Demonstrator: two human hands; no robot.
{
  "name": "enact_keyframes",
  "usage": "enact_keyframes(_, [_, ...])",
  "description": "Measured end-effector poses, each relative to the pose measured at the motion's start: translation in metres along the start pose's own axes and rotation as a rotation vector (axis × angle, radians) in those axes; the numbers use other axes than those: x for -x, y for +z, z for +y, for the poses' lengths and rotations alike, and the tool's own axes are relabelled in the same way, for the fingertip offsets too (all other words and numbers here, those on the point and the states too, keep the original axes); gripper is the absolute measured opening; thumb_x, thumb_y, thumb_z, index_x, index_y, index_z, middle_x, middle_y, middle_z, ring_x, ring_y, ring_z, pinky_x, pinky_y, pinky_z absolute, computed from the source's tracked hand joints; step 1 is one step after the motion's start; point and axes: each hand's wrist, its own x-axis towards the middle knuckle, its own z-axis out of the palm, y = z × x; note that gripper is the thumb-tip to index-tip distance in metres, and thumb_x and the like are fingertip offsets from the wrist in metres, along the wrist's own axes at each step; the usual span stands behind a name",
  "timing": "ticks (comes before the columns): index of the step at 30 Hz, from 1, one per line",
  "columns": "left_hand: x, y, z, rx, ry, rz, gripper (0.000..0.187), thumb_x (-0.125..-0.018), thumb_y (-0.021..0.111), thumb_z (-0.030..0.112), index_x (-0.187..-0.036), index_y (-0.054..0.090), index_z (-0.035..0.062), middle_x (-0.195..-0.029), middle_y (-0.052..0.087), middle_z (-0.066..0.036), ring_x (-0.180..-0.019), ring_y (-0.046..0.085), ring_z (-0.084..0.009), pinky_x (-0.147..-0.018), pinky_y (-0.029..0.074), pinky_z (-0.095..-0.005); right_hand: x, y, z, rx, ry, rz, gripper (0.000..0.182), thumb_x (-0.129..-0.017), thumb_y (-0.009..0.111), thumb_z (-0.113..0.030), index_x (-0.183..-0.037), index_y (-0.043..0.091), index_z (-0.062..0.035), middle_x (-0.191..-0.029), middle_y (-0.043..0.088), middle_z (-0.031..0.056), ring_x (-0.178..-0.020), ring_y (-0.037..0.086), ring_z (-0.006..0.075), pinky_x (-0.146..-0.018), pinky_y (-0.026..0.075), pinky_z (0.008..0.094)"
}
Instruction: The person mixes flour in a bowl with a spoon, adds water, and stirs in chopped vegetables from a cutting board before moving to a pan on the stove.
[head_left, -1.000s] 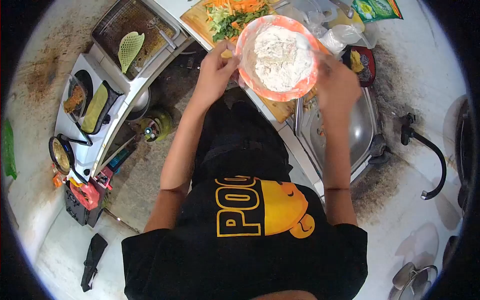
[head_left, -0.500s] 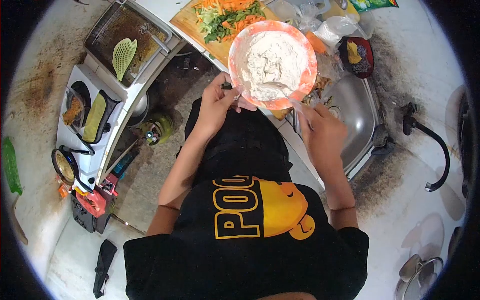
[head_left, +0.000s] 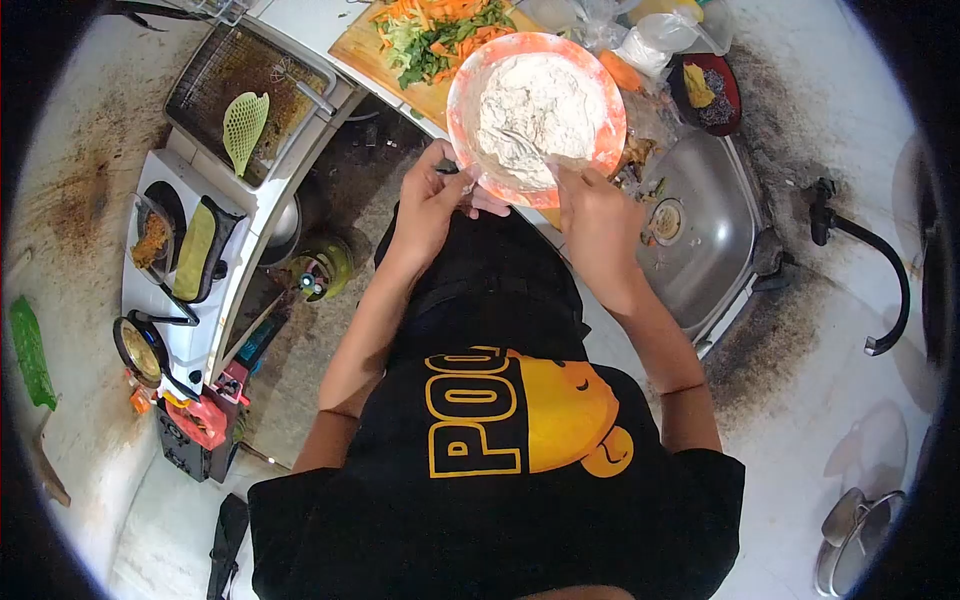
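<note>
Flour loose and lumpy in the bowl, vegetables cut but apart from it

The left hand [head_left: 430, 205] has its thumb and fingers nearly closed at the bowl's near-left rim, fingers partly under it. The right hand [head_left: 603, 222] pinches the handle of a utensil [head_left: 527, 147], probably a spoon, its head down in the flour [head_left: 550, 98]. The bowl [head_left: 613, 112] is over the near edge of the chopping board [head_left: 425, 98], towards its right end; whether its base touches the board cannot be told. The flour looks mostly dry and uneven, so the mixing seems only partly done. Chopped vegetables [head_left: 440, 42] lie towards the board's far-left part, none seen in the bowl: the cutting looks done, the combining not. Right of the bowl is the sink [head_left: 708, 205].
</note>
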Motion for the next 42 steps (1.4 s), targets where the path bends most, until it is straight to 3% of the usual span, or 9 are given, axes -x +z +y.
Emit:
enact_keyframes(7, [-0.001,-0.004,-0.003,-0.047,0.029,0.012,0.008,-0.096,0.05,0.009,-0.098,0.045,0.0034,-0.082,0.069,-0.015,-0.068,0.07,-0.0223,-0.053,0.043,-0.0223,0.003,-0.006,-0.002,-0.104,0.01,0.054,0.02,-0.08,0.065,-0.011,-0.099,0.07,-0.0105,-0.076,0.06,0.0093,-0.06,0.062,0.026,-0.052,0.047,0.0346])
enact_keyframes(10, [-0.001,-0.004,-0.003,-0.062,0.035,0.013,0.008,-0.095,0.051,0.009,-0.097,0.047,0.0029,-0.081,0.069,-0.014,-0.066,0.069,-0.0208,-0.053,0.042,-0.0213,-0.012,-0.031,-0.006,-0.07,0.095,-0.054,0.016,-0.077,0.067,-0.013,-0.093,0.072,-0.0114,-0.086,0.059,0.0092,-0.077,0.061,0.0266,-0.065,0.047,0.0379])
enact_keyframes(12, [-0.001,-0.004,-0.003,-0.062,0.026,0.017,0.008,-0.095,0.052,0.009,-0.097,0.048,0.0029,-0.081,0.069,-0.014,-0.065,0.069,-0.0201,-0.052,0.041,-0.0207,-0.037,-0.038,-0.006,0.089,-0.157,0.23,0.016,-0.075,0.07,-0.016,-0.089,0.074,-0.0136,-0.097,0.055,0.0076,-0.097,0.051,0.0276,-0.082,0.04,0.0429])
enact_keyframes(15, [-0.001,-0.004,-0.003,-0.074,0.039,0.012,0.009,-0.094,0.053,0.01,-0.098,0.048,0.003,-0.08,0.069,-0.013,-0.063,0.068,-0.0187,-0.052,0.04,-0.0199,-0.075,-0.018,-0.004,0.029,-0.272,0.081,0.018,-0.071,0.073,-0.018,-0.089,0.075,-0.0169,-0.101,0.052,0.0048,-0.105,0.043,0.0262,-0.087,0.033,0.0445])
enact_keyframes(25, [0.0,-0.005,-0.006,-0.039,0.028,0.042,0.009,-0.093,0.056,0.011,-0.097,0.052,0.0033,-0.077,0.069,-0.011,-0.063,0.067,-0.0155,-0.054,0.039,-0.0193,-0.092,0.012,-0.007,0.069,-0.41,0.086,0.017,-0.065,0.076,-0.023,-0.081,0.076,-0.0176,-0.099,0.051,0.004,-0.098,0.045,0.0227,-0.079,0.033,0.0402])
enact_keyframes(34, [0.001,-0.006,-0.001,-0.057,0.028,0.046,0.011,-0.093,0.057,0.009,-0.098,0.053,-0.0004,-0.075,0.068,-0.01,-0.063,0.066,-0.0154,-0.054,0.045,-0.0213,-0.1,0.028,-0.001,0.119,-0.465,0.07,0.012,-0.072,0.07,-0.016,-0.083,0.072,-0.013,-0.101,0.052,0.0056,-0.099,0.047,0.0241,-0.08,0.034,0.039])
enact_keyframes(37, [0.0,-0.007,-0.003,-0.05,0.035,0.027,0.01,-0.093,0.056,0.011,-0.096,0.052,0.0018,-0.074,0.068,-0.008,-0.064,0.066,-0.0141,-0.055,0.045,-0.021,-0.099,0.012,0.009,-0.008,-0.384,0.039,0.018,-0.071,0.07,-0.015,-0.089,0.071,-0.0122,-0.099,0.053,0.0069,-0.1,0.048,0.0258,-0.082,0.034,0.038])
enact_keyframes(39, [-0.001,-0.008,-0.002,-0.026,0.043,0.008,0.009,-0.094,0.056,0.013,-0.094,0.052,0.005,-0.074,0.068,-0.005,-0.064,0.066,-0.0124,-0.055,0.041,-0.0192,-0.097,-0.002,0.036,-0.134,-0.307,0.265,0.017,-0.074,0.07,-0.016,-0.09,0.071,-0.0113,-0.098,0.055,0.0085,-0.1,0.049,0.0274,-0.085,0.035,0.0382])
enact_keyframes(42, [-0.002,-0.007,0.003,-0.054,0.022,0.02,0.008,-0.092,0.054,0.003,-0.096,0.051,-0.0046,-0.075,0.066,-0.014,-0.064,0.066,-0.0186,-0.062,0.055,-0.0288,-0.077,-0.041,0.082,-0.177,-0.05,0.397,0.019,-0.072,0.074,-0.018,-0.09,0.072,-0.014,-0.094,0.059,0.0091,-0.094,0.055,0.0278,-0.087,0.04,0.0384])
